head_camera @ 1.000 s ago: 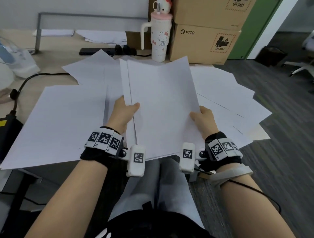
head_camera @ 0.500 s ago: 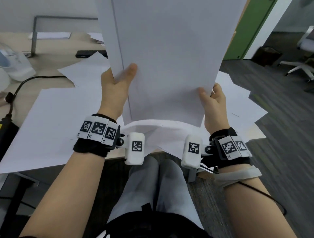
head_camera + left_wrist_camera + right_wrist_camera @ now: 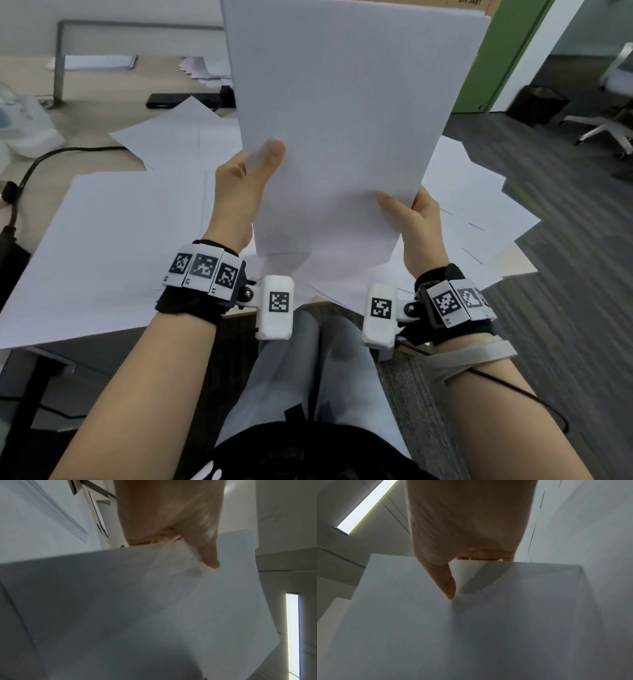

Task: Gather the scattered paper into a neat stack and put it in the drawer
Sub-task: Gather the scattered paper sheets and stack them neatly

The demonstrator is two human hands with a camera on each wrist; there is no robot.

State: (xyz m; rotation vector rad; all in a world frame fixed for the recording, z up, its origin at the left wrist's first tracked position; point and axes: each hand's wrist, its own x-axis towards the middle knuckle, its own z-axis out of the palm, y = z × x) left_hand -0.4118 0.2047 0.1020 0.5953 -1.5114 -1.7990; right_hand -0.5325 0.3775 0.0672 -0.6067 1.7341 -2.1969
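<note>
A stack of white paper (image 3: 346,130) stands upright over the desk edge, its bottom edge on or just above the loose sheets. My left hand (image 3: 246,185) grips its left side, thumb on the front face. My right hand (image 3: 411,219) grips the right side lower down. The left wrist view shows my left hand (image 3: 171,524) pinching the stack (image 3: 137,608); the right wrist view shows my right hand (image 3: 467,534) pinching the stack (image 3: 471,628). More loose sheets (image 3: 113,246) lie spread over the desk, left and right (image 3: 479,205). No drawer is in view.
The wooden desk (image 3: 89,137) carries a black cable (image 3: 37,164) at the left, a dark flat device (image 3: 168,101) at the back and another paper pile (image 3: 202,68). A green panel (image 3: 493,68) and office chair (image 3: 609,116) stand at the right.
The stack was lifted from lying flat on the desk to standing upright between both hands. Its sheets are now squared together, and my right hand sits lower on its edge.
</note>
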